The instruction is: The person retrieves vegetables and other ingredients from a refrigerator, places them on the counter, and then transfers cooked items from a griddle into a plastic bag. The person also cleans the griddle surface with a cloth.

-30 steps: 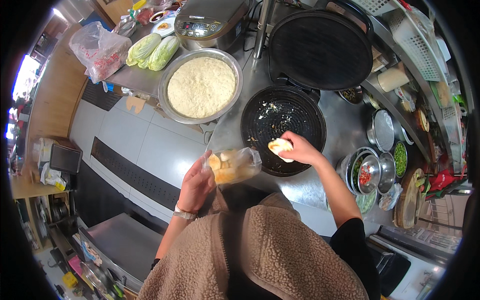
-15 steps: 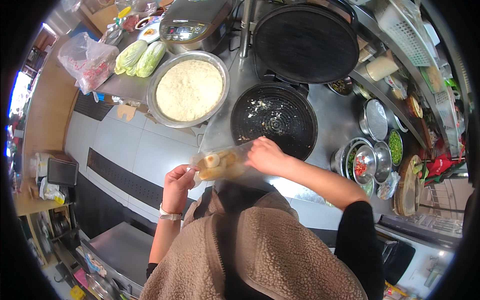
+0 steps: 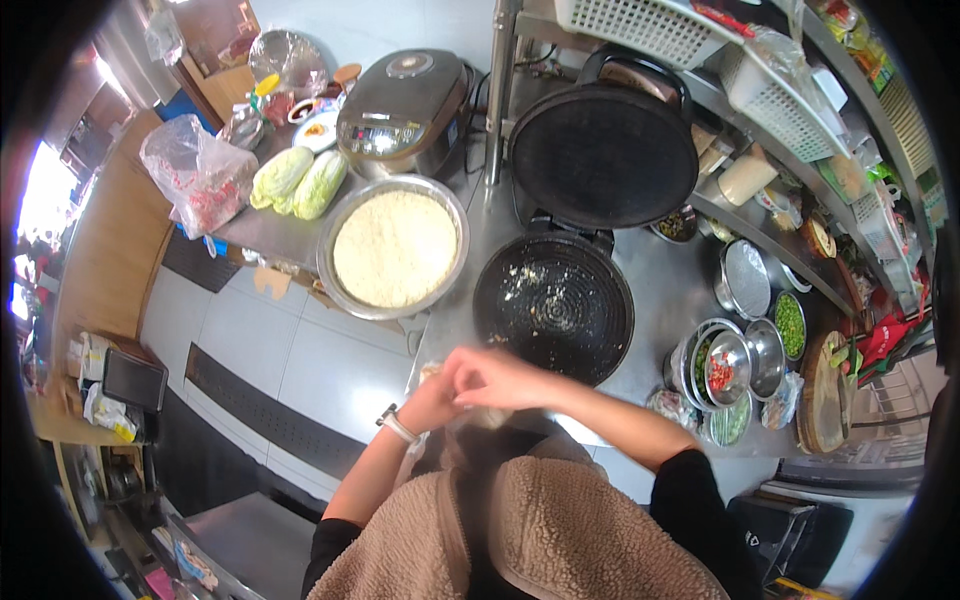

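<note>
Clear plastic bag (image 3: 487,416) is mostly hidden beneath the hands, in front of the black griddle pan (image 3: 595,335); its pale contents are blurred and cannot be made out. Left hand (image 3: 432,403) and right hand (image 3: 492,379) are brought together, fingers bent inward, wrists angled toward each other. Fingertips are covered, so whether the bag is gripped by one hand or both cannot be told. Pale crumbs (image 3: 522,285) are scattered in the pan. Dough (image 3: 394,249) is held in the steel basin (image 3: 463,245); chopped red pepper (image 3: 719,373) is contained in a small metal bowl (image 3: 739,366).
</note>
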The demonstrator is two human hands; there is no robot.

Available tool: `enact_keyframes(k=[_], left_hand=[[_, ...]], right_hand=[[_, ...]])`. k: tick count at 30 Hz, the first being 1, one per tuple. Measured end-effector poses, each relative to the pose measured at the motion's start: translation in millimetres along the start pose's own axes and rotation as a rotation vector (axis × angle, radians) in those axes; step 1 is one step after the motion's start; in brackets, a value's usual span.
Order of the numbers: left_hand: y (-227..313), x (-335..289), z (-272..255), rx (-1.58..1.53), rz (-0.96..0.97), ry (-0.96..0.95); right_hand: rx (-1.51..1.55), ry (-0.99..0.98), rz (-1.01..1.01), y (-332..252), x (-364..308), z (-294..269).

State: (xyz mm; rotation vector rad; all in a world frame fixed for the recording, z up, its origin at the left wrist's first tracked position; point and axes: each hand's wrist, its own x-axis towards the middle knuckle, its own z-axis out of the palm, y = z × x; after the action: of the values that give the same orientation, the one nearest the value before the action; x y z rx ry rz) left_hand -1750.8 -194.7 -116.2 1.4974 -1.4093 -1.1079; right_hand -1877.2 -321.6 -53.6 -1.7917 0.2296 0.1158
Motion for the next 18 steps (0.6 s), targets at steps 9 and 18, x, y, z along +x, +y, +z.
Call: enact_keyframes(k=[9, 18], left_hand=[[-45.5, 9.7, 15.3, -0.459, -0.209, -0.066], [-5.8, 7.8, -6.2, -0.338, -0.163, -0.041]], right_hand=[[-0.289, 0.393, -0.004, 34.3, -22.2, -5.2], [-0.575, 0.165, 0.502, 48.1, -81.7, 15.8]])
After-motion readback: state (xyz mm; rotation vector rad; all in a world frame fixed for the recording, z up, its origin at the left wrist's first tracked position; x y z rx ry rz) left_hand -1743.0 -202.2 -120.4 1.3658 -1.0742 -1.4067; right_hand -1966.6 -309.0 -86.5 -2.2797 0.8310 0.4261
